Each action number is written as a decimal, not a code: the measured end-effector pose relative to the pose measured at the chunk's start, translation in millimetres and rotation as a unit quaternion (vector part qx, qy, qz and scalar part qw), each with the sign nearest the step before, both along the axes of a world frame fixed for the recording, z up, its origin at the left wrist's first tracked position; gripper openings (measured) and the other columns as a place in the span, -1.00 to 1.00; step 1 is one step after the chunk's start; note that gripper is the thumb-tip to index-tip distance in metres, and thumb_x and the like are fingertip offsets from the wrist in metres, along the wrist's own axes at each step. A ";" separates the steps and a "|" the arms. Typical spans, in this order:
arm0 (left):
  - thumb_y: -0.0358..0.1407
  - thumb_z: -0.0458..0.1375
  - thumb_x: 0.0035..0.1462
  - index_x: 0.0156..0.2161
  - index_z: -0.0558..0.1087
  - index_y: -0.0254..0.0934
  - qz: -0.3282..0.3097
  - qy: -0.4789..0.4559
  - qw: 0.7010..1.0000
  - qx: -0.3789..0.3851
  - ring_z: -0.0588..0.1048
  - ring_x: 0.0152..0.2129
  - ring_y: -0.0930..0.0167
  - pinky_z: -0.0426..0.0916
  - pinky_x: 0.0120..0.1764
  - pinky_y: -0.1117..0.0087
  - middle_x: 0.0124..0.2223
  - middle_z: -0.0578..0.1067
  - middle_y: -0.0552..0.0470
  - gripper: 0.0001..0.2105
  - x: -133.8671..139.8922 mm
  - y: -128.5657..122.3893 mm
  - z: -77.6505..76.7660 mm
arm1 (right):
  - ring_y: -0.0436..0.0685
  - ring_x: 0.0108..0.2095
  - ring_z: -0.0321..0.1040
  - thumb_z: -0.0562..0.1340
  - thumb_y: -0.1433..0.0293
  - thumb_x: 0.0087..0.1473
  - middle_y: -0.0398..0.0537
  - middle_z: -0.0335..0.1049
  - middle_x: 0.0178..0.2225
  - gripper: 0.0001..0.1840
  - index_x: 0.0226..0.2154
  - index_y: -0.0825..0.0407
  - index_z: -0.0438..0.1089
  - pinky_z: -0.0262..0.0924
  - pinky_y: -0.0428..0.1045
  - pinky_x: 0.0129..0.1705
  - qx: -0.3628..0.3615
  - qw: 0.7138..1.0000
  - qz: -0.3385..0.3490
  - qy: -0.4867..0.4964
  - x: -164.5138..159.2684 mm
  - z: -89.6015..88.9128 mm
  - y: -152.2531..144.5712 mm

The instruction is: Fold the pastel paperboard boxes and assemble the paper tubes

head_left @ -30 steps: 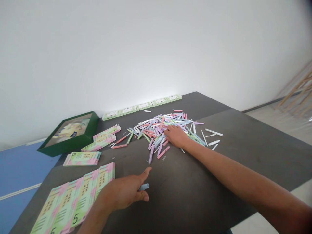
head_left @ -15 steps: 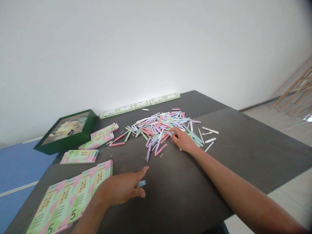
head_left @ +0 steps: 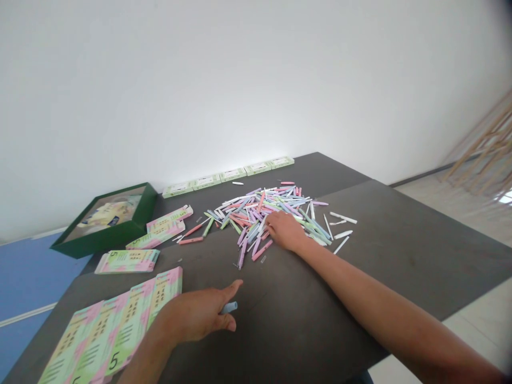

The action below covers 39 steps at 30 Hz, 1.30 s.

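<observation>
My left hand [head_left: 200, 313] hovers over the near part of the table, its palm turned inward and thumb stretched out. Tucked in that hand is a light blue pen [head_left: 229, 308]; only its hollow end shows. Farther off, my right hand [head_left: 285, 229] rests at the near edge of a loose pile of pens [head_left: 256, 205] in pink, purple, green, blue and white. Its fingers are bent together among the pens, and whatever they grip is hidden.
Flat printed pink and green boxes [head_left: 128, 320] overlap at the near left, with another box [head_left: 128, 261] beyond. A green box [head_left: 138, 221] holding plastic-wrapped things stands at the left edge. Pale green cartons [head_left: 232, 175] line the wall. Loose white pens [head_left: 343, 217] lie right of the pile.
My right hand has shifted left along the near edge of the pile, its fingertips now deeper among the pens. My left hand keeps the light blue pen almost in place.
</observation>
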<state>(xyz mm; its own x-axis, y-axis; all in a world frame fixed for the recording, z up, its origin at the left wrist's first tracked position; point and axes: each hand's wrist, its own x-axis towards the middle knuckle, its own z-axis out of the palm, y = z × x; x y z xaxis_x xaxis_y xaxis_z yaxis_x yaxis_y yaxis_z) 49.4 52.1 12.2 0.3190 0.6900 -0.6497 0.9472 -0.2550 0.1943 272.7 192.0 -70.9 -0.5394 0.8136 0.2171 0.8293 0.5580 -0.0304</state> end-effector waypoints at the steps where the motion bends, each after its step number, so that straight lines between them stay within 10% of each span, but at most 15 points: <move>1: -0.13 0.06 0.05 0.28 -0.05 -0.13 0.002 0.002 1.000 0.000 0.48 -0.28 0.15 0.30 -0.27 0.26 -0.21 0.54 -0.10 -0.31 -0.1 -0.1 0.5 | 0.20 -0.15 0.20 -0.07 0.36 0.21 0.10 0.31 -0.19 -0.71 -0.20 0.07 0.32 0.03 0.05 -0.14 -0.004 0.999 0.034 -0.013 -8.6 0.7 0.8; 18: -0.17 0.06 0.06 0.28 -0.05 -0.14 0.000 0.000 1.000 0.004 0.49 -0.32 0.17 0.31 -0.28 0.24 -0.22 0.53 -0.10 -0.32 -0.4 -0.7 9.1 | 0.21 -0.14 0.21 0.05 0.43 0.16 0.10 0.32 -0.18 -0.77 -0.17 0.05 0.35 0.01 0.11 -0.12 0.022 0.967 0.228 -0.116 -37.5 0.4 27.8; 24: -0.16 0.07 0.07 0.28 -0.06 -0.13 0.004 -0.002 1.000 0.001 0.48 -0.29 0.18 0.30 -0.27 0.25 -0.21 0.53 -0.09 -0.32 -1.6 0.0 7.0 | 0.16 -0.19 0.20 0.10 0.38 0.11 0.06 0.31 -0.27 -0.83 -0.26 0.10 0.32 0.05 0.08 -0.12 -0.021 0.963 0.163 0.211 -22.0 14.8 -0.9; 26: -0.15 0.06 0.07 0.28 -0.05 -0.13 -0.001 0.002 1.000 0.002 0.48 -0.30 0.17 0.30 -0.27 0.25 -0.22 0.53 -0.09 -0.32 -1.3 -0.2 6.0 | 0.06 -0.37 0.21 0.11 0.35 0.09 -0.08 0.28 -0.41 -0.87 -0.35 0.07 0.27 0.12 0.00 -0.26 -0.150 0.897 0.117 0.398 -18.1 13.1 -16.5; 32: -0.14 0.05 0.09 0.28 -0.07 -0.12 -0.013 0.004 1.000 -0.008 0.48 -0.30 0.18 0.30 -0.27 0.24 -0.22 0.53 -0.08 -0.33 -0.7 -0.7 4.2 | -0.04 -0.60 0.21 0.18 0.25 0.00 -0.21 0.23 -0.59 -0.79 -0.42 0.05 0.19 0.12 -0.10 -0.53 -0.514 0.517 0.088 0.678 -18.0 -8.6 -48.9; 35: -0.13 0.04 0.09 0.28 -0.08 -0.11 -0.008 0.009 1.000 -0.015 0.48 -0.27 0.18 0.30 -0.25 0.24 -0.21 0.53 -0.07 -0.33 -0.7 -0.3 3.6 | -0.03 -0.59 0.27 0.21 0.29 -0.04 -0.16 0.31 -0.55 -0.80 -0.40 0.06 0.21 0.14 -0.11 -0.54 -0.560 0.444 0.076 0.695 -15.8 -14.3 -51.3; 39: -0.12 0.04 0.09 0.28 -0.06 -0.10 -0.011 0.008 1.000 -0.014 0.47 -0.25 0.17 0.30 -0.23 0.25 -0.18 0.52 -0.09 -0.34 -1.8 0.3 0.9 | -0.05 -0.61 0.25 0.19 0.37 -0.07 -0.20 0.33 -0.54 -0.82 -0.34 0.03 0.21 0.14 -0.14 -0.58 -0.511 0.456 0.064 0.726 -3.0 -8.6 -42.4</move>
